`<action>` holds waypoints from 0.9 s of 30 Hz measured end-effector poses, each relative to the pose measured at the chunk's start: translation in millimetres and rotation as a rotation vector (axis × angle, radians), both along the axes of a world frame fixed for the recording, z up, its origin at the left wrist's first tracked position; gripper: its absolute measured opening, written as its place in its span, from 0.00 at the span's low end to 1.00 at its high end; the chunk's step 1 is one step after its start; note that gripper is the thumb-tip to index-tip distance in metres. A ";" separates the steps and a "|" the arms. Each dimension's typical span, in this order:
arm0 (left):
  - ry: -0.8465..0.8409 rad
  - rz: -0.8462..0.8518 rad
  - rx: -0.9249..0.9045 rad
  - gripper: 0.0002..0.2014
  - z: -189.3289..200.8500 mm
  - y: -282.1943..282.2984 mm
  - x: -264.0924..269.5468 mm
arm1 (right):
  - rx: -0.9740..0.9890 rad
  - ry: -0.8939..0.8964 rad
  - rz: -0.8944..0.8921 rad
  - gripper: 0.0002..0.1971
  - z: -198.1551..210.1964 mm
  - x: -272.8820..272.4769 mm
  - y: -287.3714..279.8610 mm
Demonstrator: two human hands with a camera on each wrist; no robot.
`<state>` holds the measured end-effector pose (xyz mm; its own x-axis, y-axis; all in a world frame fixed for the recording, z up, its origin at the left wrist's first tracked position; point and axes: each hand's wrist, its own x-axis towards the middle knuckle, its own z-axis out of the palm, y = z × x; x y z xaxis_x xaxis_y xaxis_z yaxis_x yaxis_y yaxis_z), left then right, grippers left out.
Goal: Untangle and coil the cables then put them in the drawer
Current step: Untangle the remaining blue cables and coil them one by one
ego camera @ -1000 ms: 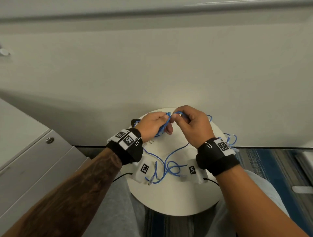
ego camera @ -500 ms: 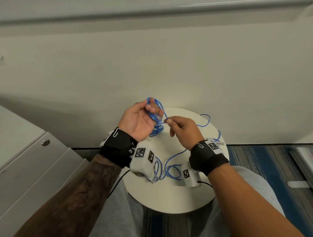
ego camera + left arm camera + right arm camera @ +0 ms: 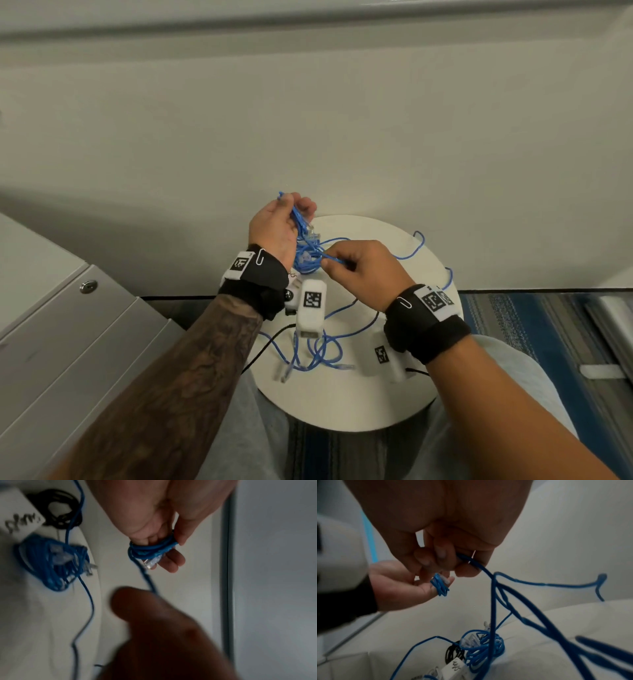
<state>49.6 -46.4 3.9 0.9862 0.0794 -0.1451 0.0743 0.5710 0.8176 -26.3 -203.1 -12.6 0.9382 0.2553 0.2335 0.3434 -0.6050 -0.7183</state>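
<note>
the left hand (image 3: 275, 226) is holding a small coil (image 3: 150, 550) of blue cable wound round its curled fingers (image 3: 171, 562), a clear plug (image 3: 151, 562) hanging just under the fingertips. half a second ago this hand was lower and the loops looser; now it is raised and the coil is sitting tighter, so the winding is moving along. the right hand (image 3: 359, 270) is pinching the free run of the same cable (image 3: 488, 572) between thumb and fingers, just beside the left fingers, and has come in closer to feed another turn. below both sets of fingers a second blue bundle (image 3: 481, 646) is lying on the round worktop (image 3: 342, 404), with loose strands (image 3: 318, 353) trailing toward the wrists and a black cable (image 3: 60, 511) beside it. much slack is still waiting to be wound, and the drawer (image 3: 68, 329), off past the left wrist, is looking closed, so stowing is not yet near
</note>
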 end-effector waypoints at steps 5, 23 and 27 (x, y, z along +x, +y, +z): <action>-0.156 -0.163 0.708 0.12 -6.0 -4.3 -21.8 | 0.234 0.005 -0.089 0.07 3.0 1.8 -5.7; 0.007 -0.303 0.270 0.20 37.3 21.9 -37.5 | 0.082 0.192 -0.193 0.06 -26.6 15.4 -32.4; 0.025 -0.217 0.258 0.19 36.4 32.7 -35.2 | 0.395 0.055 -0.185 0.02 0.0 10.3 -17.7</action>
